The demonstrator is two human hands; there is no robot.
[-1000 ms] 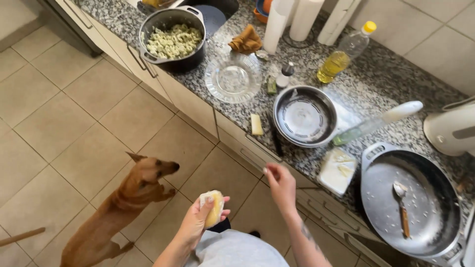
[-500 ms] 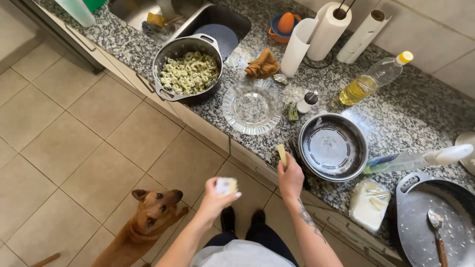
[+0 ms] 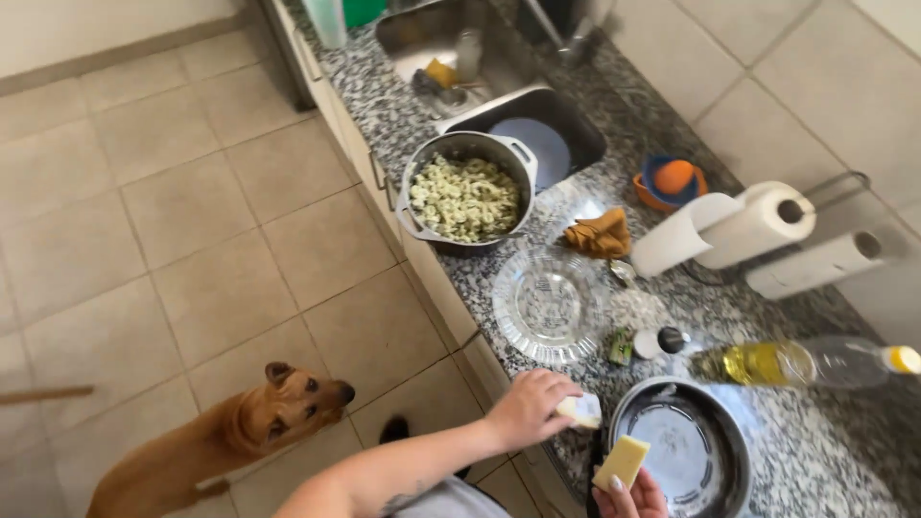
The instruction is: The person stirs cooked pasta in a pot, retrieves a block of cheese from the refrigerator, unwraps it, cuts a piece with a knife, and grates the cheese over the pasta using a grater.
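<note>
A pale yellow block of cheese [image 3: 622, 461] sits pinched in the right hand [image 3: 628, 496], over the front edge of the speckled granite counter [image 3: 815, 451] beside a round metal pan [image 3: 686, 451]. The left hand [image 3: 526, 408] is curled round a small white piece [image 3: 580, 411]. Along the counter: one clear glass dish [image 3: 549, 304], one grey pot of pasta [image 3: 466, 195], three paper-towel rolls [image 3: 758, 235], one oil bottle [image 3: 806, 362]. One brown dog [image 3: 221, 441] waits on the beige tiled floor [image 3: 192, 221].
</note>
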